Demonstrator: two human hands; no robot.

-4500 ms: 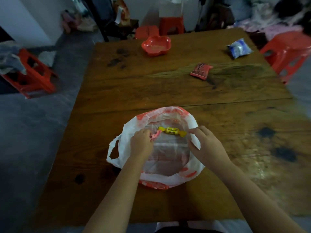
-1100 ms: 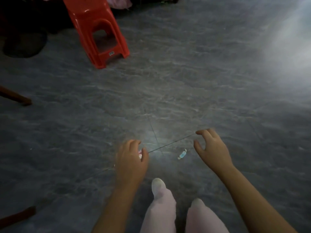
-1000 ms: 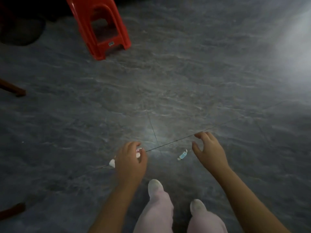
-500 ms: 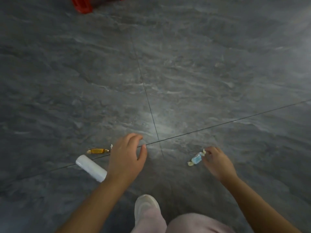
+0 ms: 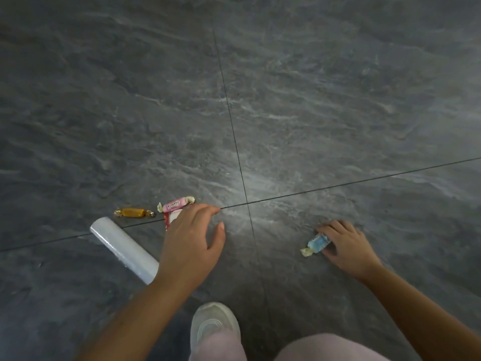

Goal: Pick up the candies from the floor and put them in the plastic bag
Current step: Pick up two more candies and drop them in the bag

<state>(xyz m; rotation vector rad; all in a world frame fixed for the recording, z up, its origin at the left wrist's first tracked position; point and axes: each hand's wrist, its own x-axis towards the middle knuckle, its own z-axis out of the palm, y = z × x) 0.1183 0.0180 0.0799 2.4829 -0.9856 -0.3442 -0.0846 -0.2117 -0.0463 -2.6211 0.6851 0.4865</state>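
Observation:
Several wrapped candies lie on the grey tiled floor. My right hand [image 5: 346, 243] has its fingers curled onto a blue candy [image 5: 316, 243] on the floor at the right. My left hand [image 5: 192, 241] hovers with relaxed fingers over a red and white candy [image 5: 172, 217], partly hiding it. A pink candy [image 5: 175, 203] lies just beyond that one. An amber candy [image 5: 133, 212] rests further left. The plastic bag is out of view.
A white roll of plastic film [image 5: 122, 247] lies on the floor just left of my left forearm. My white shoe [image 5: 214, 327] and pale pink trouser legs [image 5: 325, 347] fill the bottom of the view. Dark tile joints cross near the hands.
The view has dropped closer to the floor and the red stool has left the frame. My right hand has closed its fingers onto the blue candy. The pink and red candies now show past my left hand.

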